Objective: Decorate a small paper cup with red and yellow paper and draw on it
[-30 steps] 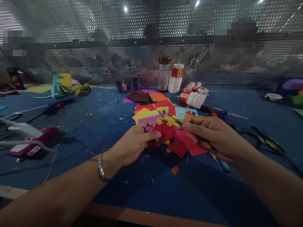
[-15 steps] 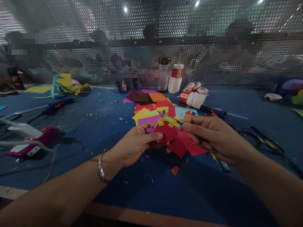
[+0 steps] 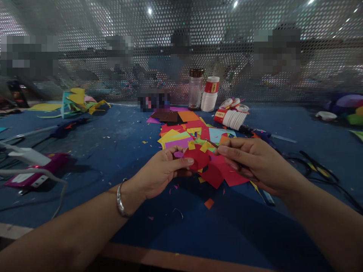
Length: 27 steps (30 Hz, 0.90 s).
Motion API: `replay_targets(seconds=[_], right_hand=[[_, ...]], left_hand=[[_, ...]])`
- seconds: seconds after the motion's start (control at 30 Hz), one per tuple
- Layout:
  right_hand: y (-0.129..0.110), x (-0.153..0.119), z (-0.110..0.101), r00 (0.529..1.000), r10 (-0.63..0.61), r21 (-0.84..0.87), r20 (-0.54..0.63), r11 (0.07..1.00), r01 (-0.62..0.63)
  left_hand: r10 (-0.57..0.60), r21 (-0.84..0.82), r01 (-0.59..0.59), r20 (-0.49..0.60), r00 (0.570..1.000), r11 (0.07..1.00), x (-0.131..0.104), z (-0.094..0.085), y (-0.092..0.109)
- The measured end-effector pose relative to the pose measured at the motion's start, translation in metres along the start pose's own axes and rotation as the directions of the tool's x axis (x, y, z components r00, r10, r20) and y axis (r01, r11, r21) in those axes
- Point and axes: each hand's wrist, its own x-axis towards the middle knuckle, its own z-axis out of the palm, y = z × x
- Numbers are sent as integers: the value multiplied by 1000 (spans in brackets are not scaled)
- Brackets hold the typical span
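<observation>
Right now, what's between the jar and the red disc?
In the head view, overlapping coloured paper lies between the jar and red disc.

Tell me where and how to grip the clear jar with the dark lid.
Grip the clear jar around its body, below the dark lid, probably best from the near left: it stands upright with nearly straight sides, the upright cup stack crowds its right, and the perforated panel rises behind.

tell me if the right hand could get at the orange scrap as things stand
Probably yes: the orange scrap lies uncovered near the right hand, though that hand holds a thin tool, which may get in the way.
</observation>
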Motion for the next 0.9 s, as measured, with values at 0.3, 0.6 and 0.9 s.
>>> replay_targets(seconds=[0.3, 0.6, 0.9], right_hand=[[17, 13, -11, 989, -146, -567, -4, 815, 118], [22, 6, 6, 991, -78, -925, 113, 354, 134], [19, 2, 11, 999, -29, -968, 44, 247, 50]], left_hand=[[167, 84, -153, -201, 965, 985, 7, -12, 11], [126, 209, -84, -199, 972, 974, 5, -15, 10], [68, 216, -38, -133, 989, 976, 5, -15, 7]])
